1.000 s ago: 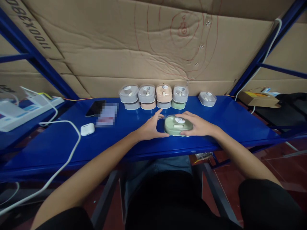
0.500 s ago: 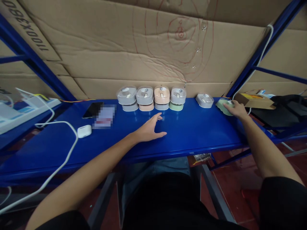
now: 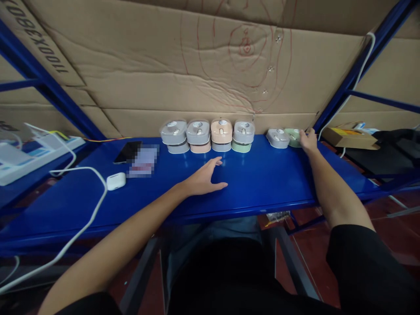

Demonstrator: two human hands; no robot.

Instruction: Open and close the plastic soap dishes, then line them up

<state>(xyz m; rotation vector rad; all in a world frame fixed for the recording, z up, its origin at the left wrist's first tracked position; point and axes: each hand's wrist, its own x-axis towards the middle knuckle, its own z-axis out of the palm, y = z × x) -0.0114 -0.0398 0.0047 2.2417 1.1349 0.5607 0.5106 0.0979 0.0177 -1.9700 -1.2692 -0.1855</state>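
Observation:
My right hand (image 3: 308, 141) is at the back right of the blue table, fingers curled against the right side of a pale green container lid (image 3: 293, 137). That lid lies flat beside a similar grey lid (image 3: 278, 138), close up to it. Over the table's middle, my left hand (image 3: 206, 178) holds nothing, its thumb and fingers spread. Beyond it stands a row of small two-tier plastic containers: a grey one (image 3: 175, 136), a grey-topped one with a pink base (image 3: 198, 136), a peach-topped one (image 3: 222, 134) and a grey-topped one with a green base (image 3: 243, 136).
On the left of the blue table (image 3: 256, 183) lie a white earphone case (image 3: 116, 181), a dark phone (image 3: 127, 152) and a blurred-out item. A white cable (image 3: 88, 223) runs past a power strip (image 3: 42, 157). Cardboard (image 3: 147, 65) backs the table; an open carton (image 3: 349, 139) sits at right.
My right hand has moved left and back with the green lid, which now lies against the grey lid. My left hand has stayed nearly still.

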